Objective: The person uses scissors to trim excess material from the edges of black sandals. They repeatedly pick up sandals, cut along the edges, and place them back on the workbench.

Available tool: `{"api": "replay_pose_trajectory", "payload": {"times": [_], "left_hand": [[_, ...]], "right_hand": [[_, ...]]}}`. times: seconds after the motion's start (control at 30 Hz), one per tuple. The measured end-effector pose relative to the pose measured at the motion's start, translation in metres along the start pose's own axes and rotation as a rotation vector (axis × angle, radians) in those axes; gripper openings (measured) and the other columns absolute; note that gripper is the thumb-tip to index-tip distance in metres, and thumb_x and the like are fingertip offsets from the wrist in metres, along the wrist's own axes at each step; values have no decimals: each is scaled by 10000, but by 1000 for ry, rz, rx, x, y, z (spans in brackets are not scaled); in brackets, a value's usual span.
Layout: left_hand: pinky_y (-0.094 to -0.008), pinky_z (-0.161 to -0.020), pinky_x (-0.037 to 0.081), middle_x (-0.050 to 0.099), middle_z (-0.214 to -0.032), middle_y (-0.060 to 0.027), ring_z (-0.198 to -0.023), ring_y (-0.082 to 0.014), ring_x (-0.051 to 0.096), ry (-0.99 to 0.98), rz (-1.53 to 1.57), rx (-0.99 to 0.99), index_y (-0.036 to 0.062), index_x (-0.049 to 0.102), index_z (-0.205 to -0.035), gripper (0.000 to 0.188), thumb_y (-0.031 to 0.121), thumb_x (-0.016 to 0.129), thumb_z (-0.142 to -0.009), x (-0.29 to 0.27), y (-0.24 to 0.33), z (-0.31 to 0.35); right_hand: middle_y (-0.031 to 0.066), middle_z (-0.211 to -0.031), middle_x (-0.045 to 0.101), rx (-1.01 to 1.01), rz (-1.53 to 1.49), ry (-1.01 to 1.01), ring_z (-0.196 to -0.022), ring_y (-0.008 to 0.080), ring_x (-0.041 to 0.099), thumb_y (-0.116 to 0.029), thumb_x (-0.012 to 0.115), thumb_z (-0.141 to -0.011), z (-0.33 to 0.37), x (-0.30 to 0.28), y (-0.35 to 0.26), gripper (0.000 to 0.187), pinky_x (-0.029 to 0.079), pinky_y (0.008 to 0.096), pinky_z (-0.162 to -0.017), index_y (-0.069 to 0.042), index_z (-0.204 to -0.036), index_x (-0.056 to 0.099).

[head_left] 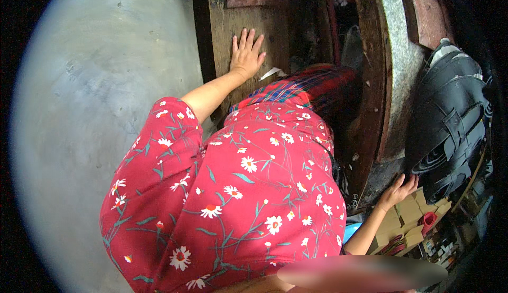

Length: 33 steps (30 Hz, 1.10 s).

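Note:
My left hand (pixel 247 56) lies flat on a worn wooden board (pixel 225 31), fingers spread, with nothing in it. A small white scrap (pixel 272 73) is close to that hand. My right hand (pixel 398 191) reaches out to the right with its fingers stretched. Its fingertips are at the lower edge of a pile of black strapped pieces (pixel 450 118) that look like sandal uppers; I cannot tell whether they touch. Between my arms is my red flowered top (pixel 254 187), with red and blue plaid cloth (pixel 275 91) beyond it.
A grey wall or floor surface (pixel 111 81) fills the left. On the right runs a dark wooden edge (pixel 370 81) beside a pale speckled strip (pixel 394 28). A divided cardboard box (pixel 407 213) stands at the lower right. A red crate (pixel 333 23) is in the shadow behind.

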<state>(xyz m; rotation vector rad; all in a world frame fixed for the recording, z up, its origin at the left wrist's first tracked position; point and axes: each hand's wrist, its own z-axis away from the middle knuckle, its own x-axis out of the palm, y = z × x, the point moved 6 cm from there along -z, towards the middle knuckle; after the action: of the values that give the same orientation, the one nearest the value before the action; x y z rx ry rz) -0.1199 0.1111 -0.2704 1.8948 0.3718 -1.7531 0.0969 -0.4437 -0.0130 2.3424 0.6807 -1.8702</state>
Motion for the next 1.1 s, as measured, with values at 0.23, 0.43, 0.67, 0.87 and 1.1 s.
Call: {"api": "replay_pose_trajectory", "payload": {"times": [0.23,0.43,0.67,0.87,1.1], "left_hand": [[-621,-1187,134,273,-1593,-183,-1498,-404,177,22,-44,1,135,390,-1510,635,375,573,-951,-4,-5,1],[-623,-1185,127,258,-1601,-191,-1500,-409,169,0,-60,-2,134,386,-1516,633,383,551,-958,-1,-9,3],[-623,-1187,108,233,-1614,-184,-1513,-403,131,28,-61,12,144,363,-1531,648,400,535,-961,4,-14,7],[-624,-1184,117,237,-1611,-187,-1508,-408,139,41,-35,7,144,376,-1523,644,392,548,-954,1,-17,8],[-628,-1179,135,249,-1605,-183,-1502,-408,160,44,-20,1,144,393,-1514,635,380,563,-949,0,-18,7]], "right_hand": [[266,-1416,424,44,36,27,-1271,416,449,-365,566,-1012,-3,13,7,543,372,473,-1063,110,-1269,512],[250,-1425,424,41,-13,42,-1274,408,454,-376,556,-1018,-4,12,4,560,384,461,-1056,112,-1285,502],[250,-1414,434,48,53,53,-1268,415,457,-424,542,-1010,-3,9,-4,609,387,485,-1048,110,-1302,501],[261,-1406,440,41,36,63,-1277,420,445,-416,552,-1003,-2,5,-7,597,369,491,-1057,112,-1278,505],[267,-1407,434,45,8,61,-1281,418,440,-380,560,-1003,1,6,-3,573,356,487,-1073,111,-1291,493]]}}
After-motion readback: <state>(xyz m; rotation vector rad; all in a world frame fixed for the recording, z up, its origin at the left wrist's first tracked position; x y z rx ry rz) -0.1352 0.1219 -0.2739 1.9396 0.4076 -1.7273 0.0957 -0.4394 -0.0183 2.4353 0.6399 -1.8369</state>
